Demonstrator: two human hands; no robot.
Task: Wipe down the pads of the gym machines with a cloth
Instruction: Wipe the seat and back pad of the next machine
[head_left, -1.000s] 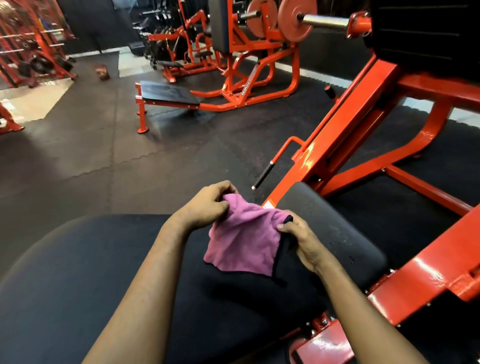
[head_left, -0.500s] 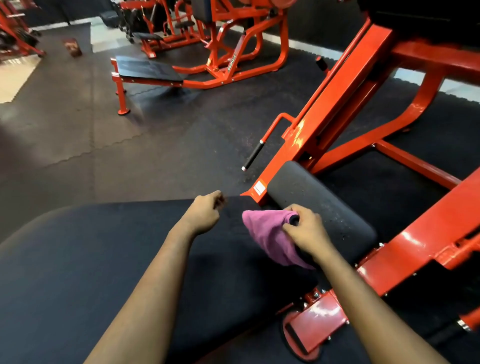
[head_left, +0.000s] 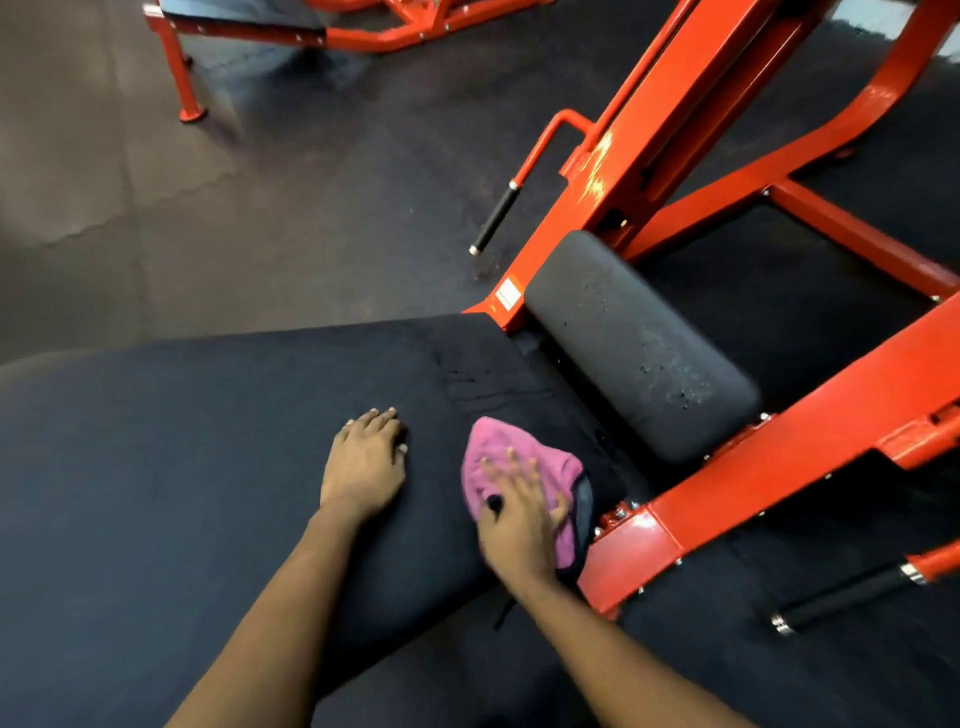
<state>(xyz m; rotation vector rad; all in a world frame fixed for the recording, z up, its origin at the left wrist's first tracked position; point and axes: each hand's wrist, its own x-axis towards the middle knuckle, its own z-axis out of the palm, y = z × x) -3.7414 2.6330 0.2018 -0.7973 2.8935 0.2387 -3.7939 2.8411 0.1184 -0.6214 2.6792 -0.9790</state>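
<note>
A pink cloth (head_left: 511, 449) with a dark edge lies bunched near the right edge of the large black pad (head_left: 208, 467). My right hand (head_left: 519, 514) presses flat on the cloth with fingers spread and straight. My left hand (head_left: 366, 462) rests palm down on the same pad, just left of the cloth, holding nothing. A smaller black pad (head_left: 639, 343) with pale specks on it sits beyond the cloth, on the orange machine frame (head_left: 779, 452).
Orange frame bars run along the right and behind the small pad. A black-gripped handle (head_left: 493, 218) sticks out over the dark rubber floor (head_left: 260, 218). Another handle (head_left: 841, 597) lies at lower right. A second orange bench (head_left: 234, 26) stands at the top left.
My left hand let go of the cloth and came down flat on the big pad. My right hand carried the cloth down and now presses it on the pad. The view tilted downward.
</note>
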